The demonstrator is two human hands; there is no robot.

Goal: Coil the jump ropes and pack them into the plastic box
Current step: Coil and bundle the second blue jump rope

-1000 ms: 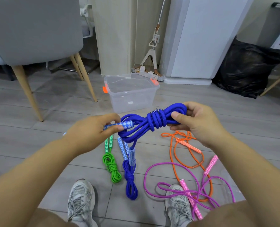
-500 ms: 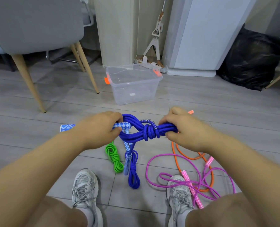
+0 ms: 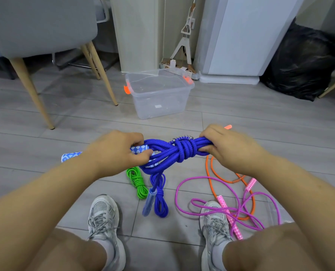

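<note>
The left hand [image 3: 113, 153] is closed on a checkered handle [image 3: 139, 149] at the left end of the blue rope [image 3: 179, 150], thumb and fingers pinching it; the right hand [image 3: 227, 147] grips the right end of the same bundle, fingers curled over the strands. The blue rope is held level above the floor [image 3: 64, 118] between the two hands; it is doubled into several strands and bound at its middle by turns of its own cord; a metal spring [image 3: 182, 138] shows at the top of those turns; slack loops hang below its left end.

The box [image 3: 158, 98], clear with orange latches, stands on the floor beyond the hands, well apart from the held rope.

On the near floor, between the shoes [image 3: 104, 222]: a green rope [image 3: 137, 181], coiled and bound; just right of it a blue coil [image 3: 160, 200], also bound, with a translucent handle beside it. Further right an orange rope [image 3: 211, 173] lies loose, its far part hidden by the right hand; a purple rope [image 3: 184, 192] lies loose in open loops across the right shoe, crossing the orange rope.

A chair [image 3: 35, 26] stands far left; a black bag [image 3: 303, 61] sits far right.
</note>
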